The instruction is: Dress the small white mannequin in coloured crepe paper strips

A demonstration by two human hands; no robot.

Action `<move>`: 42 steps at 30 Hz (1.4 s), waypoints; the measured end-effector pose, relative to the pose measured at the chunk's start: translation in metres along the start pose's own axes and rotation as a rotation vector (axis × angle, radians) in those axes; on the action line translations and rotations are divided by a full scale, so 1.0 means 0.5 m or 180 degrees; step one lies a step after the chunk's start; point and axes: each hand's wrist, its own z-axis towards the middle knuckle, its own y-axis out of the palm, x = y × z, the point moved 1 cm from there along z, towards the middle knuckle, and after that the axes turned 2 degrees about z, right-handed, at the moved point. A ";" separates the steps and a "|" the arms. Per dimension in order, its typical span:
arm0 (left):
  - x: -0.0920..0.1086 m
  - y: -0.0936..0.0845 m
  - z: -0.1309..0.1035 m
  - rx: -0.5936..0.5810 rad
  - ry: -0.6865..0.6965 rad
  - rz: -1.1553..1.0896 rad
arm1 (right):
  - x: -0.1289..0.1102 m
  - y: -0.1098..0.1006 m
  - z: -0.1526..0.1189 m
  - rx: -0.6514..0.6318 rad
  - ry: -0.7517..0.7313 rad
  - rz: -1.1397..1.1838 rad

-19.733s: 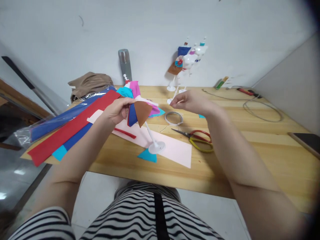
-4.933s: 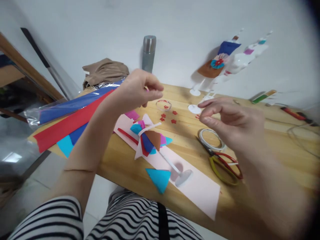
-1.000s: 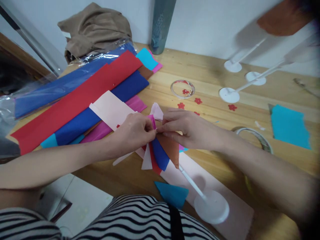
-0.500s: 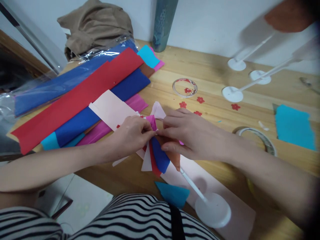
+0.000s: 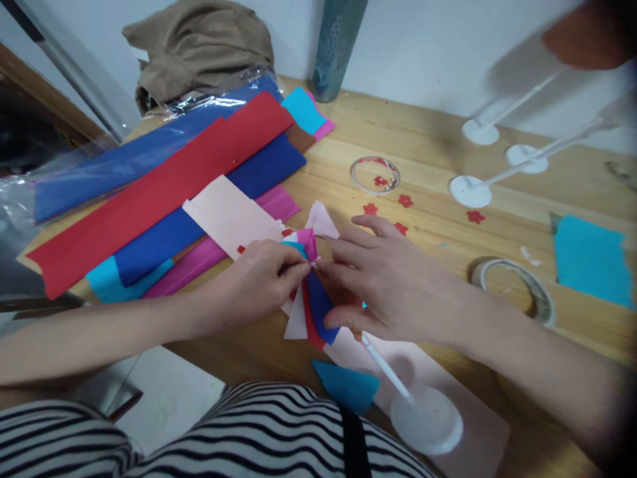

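A bundle of coloured paper strips point(image 5: 318, 305), in blue, red, pale pink, magenta and light blue, lies gathered between my hands above the table. My left hand point(image 5: 263, 273) is closed in a pinch at the bundle's narrow gathered part. On the other side, my right hand point(image 5: 393, 279) curves over the bundle, fingertips at the same narrow part and thumb lower against the blue tail. A small white bit shows between the fingertips, too small to name. The white stick point(image 5: 385, 368) with a round white base point(image 5: 426, 419) extends from under my right hand.
Long paper strips point(image 5: 164, 192) are stacked at left beside a brown cloth point(image 5: 199, 50). Red paper flowers point(image 5: 405, 201) lie near a clear ring point(image 5: 375, 175). A tape roll point(image 5: 540, 295), light blue paper point(image 5: 592, 259), white stands point(image 5: 470, 191) and a tall green vessel point(image 5: 338, 50) are around.
My right thumb has spread lower and the hand now covers most of the brown-orange piece. Light blue paper shows beside my left fingers. The view has shifted slightly.
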 end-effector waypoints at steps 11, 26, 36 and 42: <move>-0.005 0.001 -0.025 -0.0404 -0.0167 -0.0815 | -0.001 0.006 -0.002 0.0019 -0.0016 0.0008; -0.007 0.010 -0.071 -0.0169 0.0293 -0.0626 | -0.004 0.002 -0.001 -0.0128 0.0068 0.0039; -0.042 0.007 -0.043 -0.0249 0.1033 0.1661 | -0.012 -0.007 0.006 -0.0275 0.0069 0.0025; -0.049 0.004 -0.050 -0.0306 0.1394 0.2666 | -0.011 -0.004 0.003 -0.0184 0.0029 -0.0012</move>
